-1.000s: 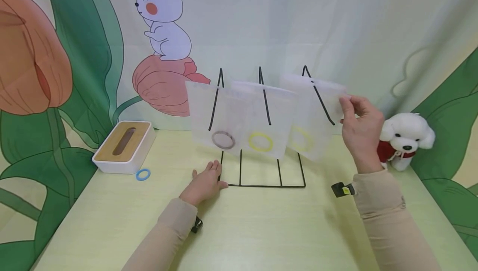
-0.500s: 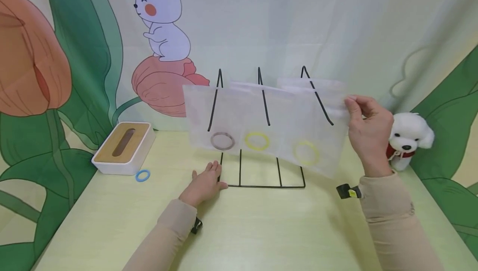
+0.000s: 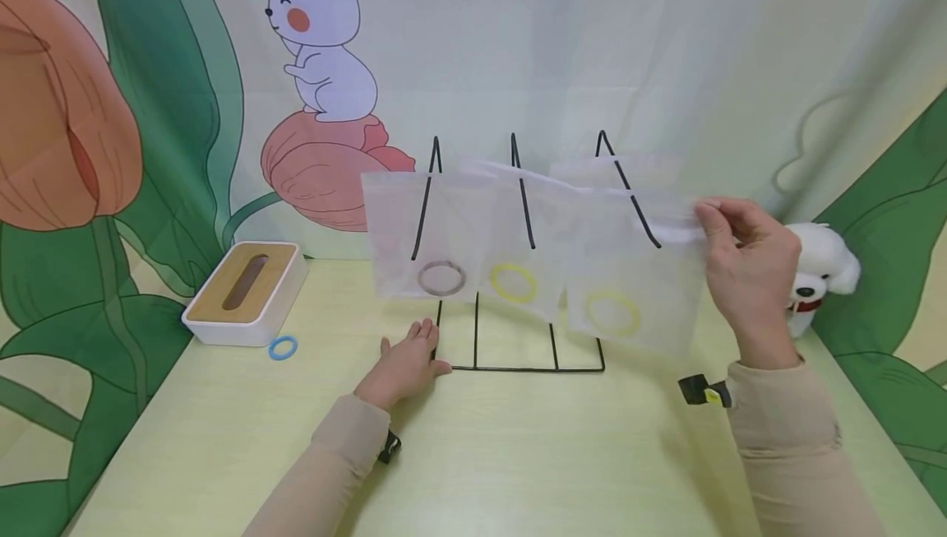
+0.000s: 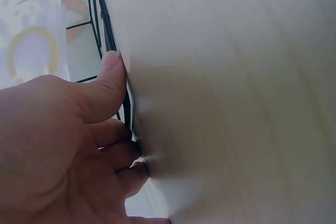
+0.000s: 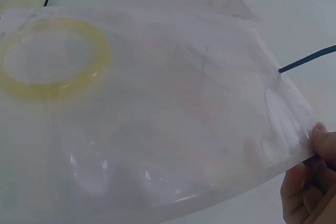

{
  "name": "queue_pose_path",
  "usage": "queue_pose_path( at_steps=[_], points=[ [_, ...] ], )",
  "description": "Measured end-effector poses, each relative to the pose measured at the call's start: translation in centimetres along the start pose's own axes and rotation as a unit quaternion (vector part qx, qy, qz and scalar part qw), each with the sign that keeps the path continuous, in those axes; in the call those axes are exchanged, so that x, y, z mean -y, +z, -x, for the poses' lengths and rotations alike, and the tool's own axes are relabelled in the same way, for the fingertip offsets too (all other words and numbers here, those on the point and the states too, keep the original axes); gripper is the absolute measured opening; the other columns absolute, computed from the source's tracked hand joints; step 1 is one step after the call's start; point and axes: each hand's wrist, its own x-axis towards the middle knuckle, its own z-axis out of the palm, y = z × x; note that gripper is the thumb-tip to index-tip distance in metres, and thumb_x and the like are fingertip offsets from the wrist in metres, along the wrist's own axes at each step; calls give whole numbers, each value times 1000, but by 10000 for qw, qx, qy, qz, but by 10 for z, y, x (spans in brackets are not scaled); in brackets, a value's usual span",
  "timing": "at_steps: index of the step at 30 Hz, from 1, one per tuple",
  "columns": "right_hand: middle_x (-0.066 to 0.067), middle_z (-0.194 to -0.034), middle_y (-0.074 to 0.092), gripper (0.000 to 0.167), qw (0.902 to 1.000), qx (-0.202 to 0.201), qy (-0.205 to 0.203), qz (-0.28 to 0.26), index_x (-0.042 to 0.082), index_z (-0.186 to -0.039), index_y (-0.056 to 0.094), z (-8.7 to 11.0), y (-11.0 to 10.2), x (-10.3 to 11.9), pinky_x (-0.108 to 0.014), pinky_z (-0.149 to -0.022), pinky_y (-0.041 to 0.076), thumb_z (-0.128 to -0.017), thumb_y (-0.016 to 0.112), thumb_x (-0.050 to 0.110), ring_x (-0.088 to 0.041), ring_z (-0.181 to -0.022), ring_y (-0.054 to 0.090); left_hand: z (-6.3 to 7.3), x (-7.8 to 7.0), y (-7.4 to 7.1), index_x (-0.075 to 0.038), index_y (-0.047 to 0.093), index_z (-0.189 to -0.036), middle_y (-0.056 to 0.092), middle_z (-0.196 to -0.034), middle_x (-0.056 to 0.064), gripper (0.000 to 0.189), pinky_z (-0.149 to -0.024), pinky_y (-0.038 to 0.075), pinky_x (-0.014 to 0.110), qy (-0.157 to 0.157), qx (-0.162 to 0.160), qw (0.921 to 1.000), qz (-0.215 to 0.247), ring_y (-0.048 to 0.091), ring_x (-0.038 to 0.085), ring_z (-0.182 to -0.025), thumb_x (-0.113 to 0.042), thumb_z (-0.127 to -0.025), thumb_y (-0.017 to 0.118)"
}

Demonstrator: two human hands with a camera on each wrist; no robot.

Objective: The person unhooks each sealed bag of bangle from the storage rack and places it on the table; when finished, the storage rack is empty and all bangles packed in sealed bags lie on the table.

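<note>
A black wire rack stands on the table with three sloping hooks. Frosted clear bags hang on it: the left bag shows a greyish ring, the middle bag a yellow ring, the right bag a pale yellow ring. My right hand pinches the upper right corner of the right bag, which is still on its hook. In the right wrist view that bag fills much of the picture. My left hand rests at the rack's front left corner, thumb touching the wire.
A white tissue box with a wooden lid stands at the left. Beside it lies a blue ring. Behind my right hand sits a white plush dog, partly hidden. A printed curtain hangs behind the rack.
My right hand has moved right and slightly down, drawing the right bag along its hook toward the lower tip. The middle bag swings a little. My left hand stays at the rack.
</note>
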Motion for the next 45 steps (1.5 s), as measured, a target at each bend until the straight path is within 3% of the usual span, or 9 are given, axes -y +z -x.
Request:
queue_pose_path(
  at_steps=[17,32,38,45],
  points=[
    [26,-83,64,21,9994,15,-298,191,5,-99,76,17,-27,14,-14,-58,41,-88,73,23,1,-75,61,1,-1,0,2,25,-152,14,-160,15,74,-108,7,70,4,-10,10000,-14,12,31,-147,-36,-97,58],
    [23,-79,65,15,9979,-32,-636,124,-2,-95,76,29,-48,22,-10,-54,39,-85,75,9,4,-68,59,1,-2,-1,2,25,-152,15,-160,15,74,-109,7,70,-44,-28,10000,-39,12,31,-147,-36,-97,58],
    [17,-80,70,15,9986,-38,-534,-19,-1,-94,77,32,-56,24,-10,-52,38,-84,77,10,3,-66,60,2,-3,-1,2,26,-151,16,-160,16,74,-108,7,71,-33,-62,10000,16,13,31,-147,-36,-97,59],
    [22,-80,67,15,9987,-81,-493,119,-3,-94,75,39,-67,23,-9,-56,42,-84,75,7,2,-62,58,1,-2,0,3,27,-151,17,-159,17,74,-108,7,71,10,-109,9999,-23,14,32,-147,-36,-97,59]
  ],
)
